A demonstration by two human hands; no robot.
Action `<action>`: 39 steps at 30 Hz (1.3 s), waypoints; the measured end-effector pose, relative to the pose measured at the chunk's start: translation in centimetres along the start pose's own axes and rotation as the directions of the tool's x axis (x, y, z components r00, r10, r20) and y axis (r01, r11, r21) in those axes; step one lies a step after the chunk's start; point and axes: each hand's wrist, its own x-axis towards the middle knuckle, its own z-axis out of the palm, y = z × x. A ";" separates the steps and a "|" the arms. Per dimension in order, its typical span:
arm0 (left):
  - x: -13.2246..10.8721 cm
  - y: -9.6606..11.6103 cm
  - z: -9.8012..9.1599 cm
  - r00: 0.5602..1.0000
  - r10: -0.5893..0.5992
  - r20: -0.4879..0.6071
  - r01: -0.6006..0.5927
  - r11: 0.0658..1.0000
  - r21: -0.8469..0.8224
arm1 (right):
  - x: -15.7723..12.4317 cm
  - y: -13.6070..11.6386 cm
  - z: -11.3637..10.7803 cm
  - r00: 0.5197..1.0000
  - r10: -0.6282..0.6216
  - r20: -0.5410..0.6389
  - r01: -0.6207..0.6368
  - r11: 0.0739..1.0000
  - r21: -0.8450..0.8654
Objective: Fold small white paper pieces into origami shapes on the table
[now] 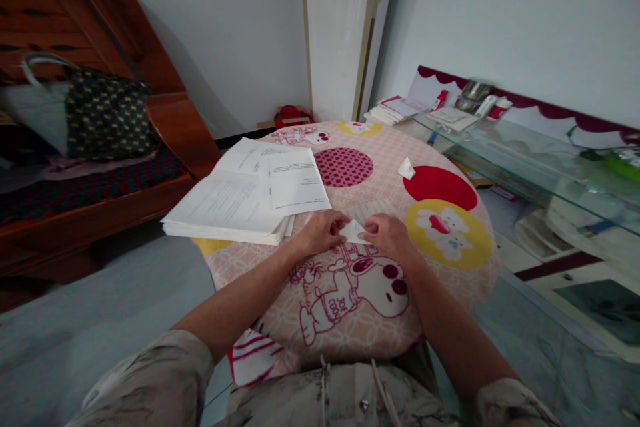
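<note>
A small folded piece of white paper (pixel 353 231) lies on the round table's cartoon-print cloth (pixel 350 293), right in front of me. My left hand (pixel 323 231) pinches its left side with curled fingers. My right hand (pixel 387 235) presses and grips its right side. Both hands rest on the cloth. A thick stack of printed white sheets (pixel 245 197) sits to the left of my hands, overhanging the table's edge.
A small crumpled scrap of paper (pixel 407 168) lies further back on the cloth. A glass counter (pixel 525 147) with books and small items runs along the right. A wooden bench (pixel 100 147) with a dark bag (pixel 100 113) stands left. A white standing air conditioner (pixel 340 27) is behind.
</note>
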 end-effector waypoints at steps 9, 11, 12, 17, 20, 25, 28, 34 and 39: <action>0.0 0.3 0.2 0.999 0.030 -0.016 -0.030 0.999 0.034 | 0.2 0.9 0.7 0.988 0.120 0.098 -0.153 0.866 0.475; -0.1 0.4 0.3 0.999 0.030 -0.019 -0.029 0.999 0.019 | 0.2 0.9 0.9 0.980 0.137 0.144 -0.195 0.801 0.566; -0.1 0.5 0.4 0.999 0.029 -0.031 -0.029 1.000 0.006 | 0.2 0.8 0.9 0.977 0.141 0.161 -0.210 0.770 0.603; 0.1 0.3 0.2 0.962 -0.045 -0.269 -0.003 0.985 -0.175 | 0.3 0.1 0.9 0.968 0.230 0.100 -0.225 0.619 0.753; 0.7 0.0 -0.1 0.910 -0.138 -0.391 -0.012 0.934 -0.356 | 0.6 0.2 1.1 0.947 0.322 0.016 -0.199 0.546 0.814; 1.4 0.2 -0.3 0.803 -0.318 -0.504 -0.082 0.778 -0.622 | 1.1 0.8 1.8 0.909 0.392 -0.143 -0.057 0.457 0.888; 1.2 0.9 0.1 0.849 -0.415 -0.327 -0.007 0.610 -0.792 | 1.3 1.0 2.1 0.886 0.418 -0.198 0.006 0.418 0.908; 0.9 1.7 1.1 0.908 -0.420 0.006 0.181 0.378 -0.908 | 1.2 0.4 2.7 0.871 0.412 -0.267 0.105 0.375 0.921; 1.2 1.5 1.0 0.876 -0.482 -0.003 0.158 0.295 -0.942 | 0.2 -0.6 3.2 0.920 0.217 -0.326 0.146 0.582 0.800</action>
